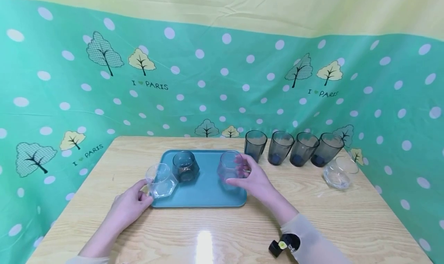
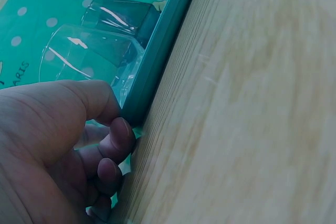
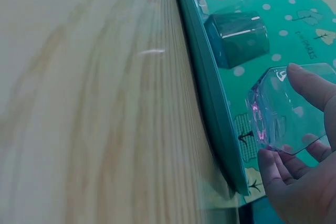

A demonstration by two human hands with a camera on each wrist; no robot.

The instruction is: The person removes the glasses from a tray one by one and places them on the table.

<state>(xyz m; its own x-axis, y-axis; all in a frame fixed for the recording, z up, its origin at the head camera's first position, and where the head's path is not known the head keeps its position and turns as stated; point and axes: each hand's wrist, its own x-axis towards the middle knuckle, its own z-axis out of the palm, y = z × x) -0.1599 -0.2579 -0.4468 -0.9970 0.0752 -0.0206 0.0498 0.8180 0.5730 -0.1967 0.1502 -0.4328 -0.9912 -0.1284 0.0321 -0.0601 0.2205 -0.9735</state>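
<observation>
A blue-green tray (image 1: pixel 208 200) lies on the table. My left hand (image 1: pixel 130 204) pinches its front left corner, thumb and forefinger meeting at the rim in the left wrist view. Beside that hand a clear glass (image 1: pixel 163 185) stands at the tray's left end, and a dark glass (image 1: pixel 186 169) stands just behind and to its right. Over the tray's right part, my right hand (image 1: pixel 254 179) holds another clear glass (image 1: pixel 227 171), thumb on one side and fingers on the other, as the right wrist view (image 3: pixel 278 114) shows. Whether this glass touches the tray, I cannot tell.
Several tall dark glasses (image 1: pixel 281 150) stand in a row behind the tray's right side. A clear glass (image 1: pixel 338 175) is at the far right. A patterned green cloth (image 1: pixel 222 83) hangs behind the wooden table (image 1: pixel 173 233).
</observation>
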